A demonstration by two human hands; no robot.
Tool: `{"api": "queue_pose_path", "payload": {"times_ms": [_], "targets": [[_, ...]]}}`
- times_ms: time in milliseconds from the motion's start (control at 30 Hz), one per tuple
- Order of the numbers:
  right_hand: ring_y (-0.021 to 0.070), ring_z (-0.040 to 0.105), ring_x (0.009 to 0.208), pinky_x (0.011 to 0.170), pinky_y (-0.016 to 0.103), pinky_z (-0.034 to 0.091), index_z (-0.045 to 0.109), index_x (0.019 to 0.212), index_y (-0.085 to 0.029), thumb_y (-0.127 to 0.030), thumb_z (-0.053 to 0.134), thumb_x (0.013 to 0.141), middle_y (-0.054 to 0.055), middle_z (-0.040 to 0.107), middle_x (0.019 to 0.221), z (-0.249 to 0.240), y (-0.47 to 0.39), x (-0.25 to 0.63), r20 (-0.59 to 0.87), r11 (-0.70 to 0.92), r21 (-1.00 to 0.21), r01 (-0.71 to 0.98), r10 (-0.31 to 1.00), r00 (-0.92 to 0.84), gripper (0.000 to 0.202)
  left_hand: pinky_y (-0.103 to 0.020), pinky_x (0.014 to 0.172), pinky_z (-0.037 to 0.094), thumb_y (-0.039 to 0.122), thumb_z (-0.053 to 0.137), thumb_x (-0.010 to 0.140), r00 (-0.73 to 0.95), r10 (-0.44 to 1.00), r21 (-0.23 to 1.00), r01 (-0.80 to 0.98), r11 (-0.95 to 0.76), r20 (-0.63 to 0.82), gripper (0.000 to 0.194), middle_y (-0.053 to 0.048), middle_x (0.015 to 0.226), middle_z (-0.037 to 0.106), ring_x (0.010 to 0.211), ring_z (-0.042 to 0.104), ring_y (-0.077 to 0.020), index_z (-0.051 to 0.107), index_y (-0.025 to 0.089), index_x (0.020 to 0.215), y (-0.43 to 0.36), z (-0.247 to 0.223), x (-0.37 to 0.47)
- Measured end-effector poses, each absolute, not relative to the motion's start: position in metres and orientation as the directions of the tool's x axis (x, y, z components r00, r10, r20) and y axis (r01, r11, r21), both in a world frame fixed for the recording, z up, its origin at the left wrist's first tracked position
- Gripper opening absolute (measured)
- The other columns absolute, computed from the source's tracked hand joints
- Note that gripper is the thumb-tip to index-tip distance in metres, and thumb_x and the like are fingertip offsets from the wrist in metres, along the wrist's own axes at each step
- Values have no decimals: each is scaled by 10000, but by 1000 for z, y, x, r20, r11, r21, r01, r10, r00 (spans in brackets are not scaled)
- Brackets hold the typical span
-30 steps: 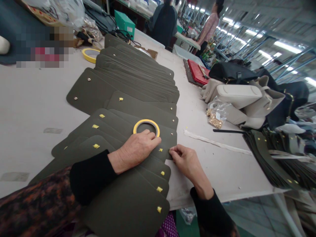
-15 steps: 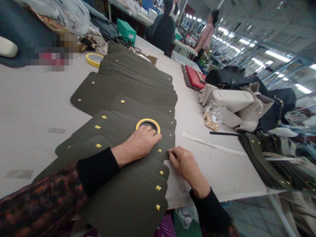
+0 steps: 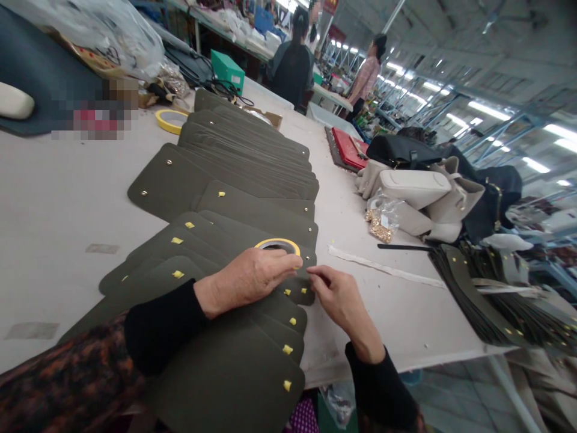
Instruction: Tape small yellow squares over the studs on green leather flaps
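Overlapping dark olive panels (image 3: 234, 379) fan out over the table, several bearing small yellow tape pieces (image 3: 287, 349) near their corners and some showing metal studs. My left hand (image 3: 252, 275) grips a yellow tape roll (image 3: 295, 245), tilted up above the panels, its fingers wrapped on the near side. Just right of it, at the panels' right edge, my right hand (image 3: 336, 294) has thumb and index finger pinched together; whatever may be between the tips is too small to make out.
Another yellow tape roll (image 3: 171, 121) lies at the back left. Cream and black bags (image 3: 415, 180), a bag of gold-coloured parts (image 3: 381, 227) and a stack of olive strips (image 3: 464, 294) stand right. Two people (image 3: 292, 66) are in the background.
The tape roll has been tipped up in my left hand and moved slightly right. My right hand has come closer to it, and another yellow piece now shows at the panel's right corner.
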State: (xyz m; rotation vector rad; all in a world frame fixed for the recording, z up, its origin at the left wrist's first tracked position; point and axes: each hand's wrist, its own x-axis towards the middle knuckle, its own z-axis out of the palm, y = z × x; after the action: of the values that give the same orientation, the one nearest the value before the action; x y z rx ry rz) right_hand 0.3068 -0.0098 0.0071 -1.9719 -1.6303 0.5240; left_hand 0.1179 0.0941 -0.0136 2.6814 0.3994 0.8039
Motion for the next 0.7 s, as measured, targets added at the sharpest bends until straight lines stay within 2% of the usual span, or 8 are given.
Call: {"api": "queue_pose_path", "payload": {"times_ms": [100,200,333,467,600,700], "targets": [[150,653,706,655,253,514,688,970,-184,-208,551,850,42,720,844,6,-14,299,261,56,-714,698,946,191,183,-251,838,522,231,444,966,780,328,366,137,-920,533,305,-50,1079,677,946,652,-146,488,183,1263,92,-12,117],[144,639,770,702,259,521,658,995,-187,-163,558,858,49,699,912,5,-14,288,409,229,-670,706,908,94,172,-276,920,515,217,459,959,774,303,345,117,-931,555,425,-70,1233,629,1063,630,-158,373,177,1374,90,-12,116],[142,619,768,702,269,513,643,955,-186,-125,529,870,52,678,887,4,-8,282,477,305,-589,749,879,17,155,-283,931,516,258,482,953,760,357,362,171,-916,544,441,-93,1268,603,1088,624,-180,364,157,1366,88,-15,117],[136,601,692,657,259,485,617,829,-184,-90,511,854,29,657,763,2,-4,281,532,342,-476,810,845,-44,144,-265,836,536,241,454,960,777,371,384,181,-906,509,344,-83,1166,642,994,656,-172,415,155,1291,86,-16,118],[134,589,634,614,248,471,605,786,-166,-66,497,829,32,642,696,-3,-3,281,632,349,-314,883,771,-80,154,-243,722,511,176,400,959,800,371,386,191,-903,471,178,-28,941,654,855,647,-149,531,178,1080,85,-13,119],[132,582,607,599,245,470,625,780,-163,-77,501,813,26,635,662,-6,-4,278,648,323,-283,903,759,-69,154,-225,611,458,165,403,947,802,409,362,260,-895,436,165,-2,797,600,718,597,-137,564,188,922,86,-12,120]]}}
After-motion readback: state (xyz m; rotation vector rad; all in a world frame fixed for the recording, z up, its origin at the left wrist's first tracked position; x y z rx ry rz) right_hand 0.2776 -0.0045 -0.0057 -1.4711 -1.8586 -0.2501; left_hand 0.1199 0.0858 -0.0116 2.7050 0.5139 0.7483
